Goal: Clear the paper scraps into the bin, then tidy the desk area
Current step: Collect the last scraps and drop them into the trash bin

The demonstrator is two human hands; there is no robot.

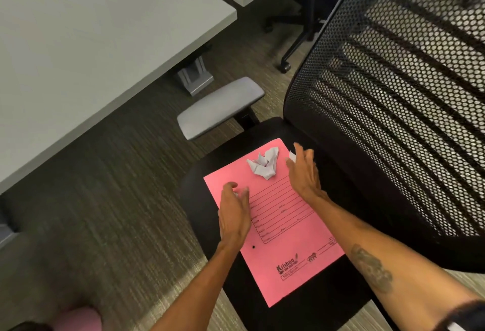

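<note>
A pink file folder (286, 228) lies on the black seat of an office chair (301, 131). A crumpled white paper scrap (263, 163) rests on the folder's far end. My left hand (234, 212) lies on the folder's left edge, fingers curled around a small white scrap that barely shows. My right hand (304, 170) reaches over the folder's right edge, with another small white scrap (292, 156) pinched at its fingertips. No bin is in view.
The chair's black mesh backrest (393, 94) rises on the right, and its grey armrest (220, 107) sticks out to the left. A grey desk (91, 50) fills the upper left. Carpet (118, 212) lies between desk and chair. Something pink (76, 319) shows at the bottom left.
</note>
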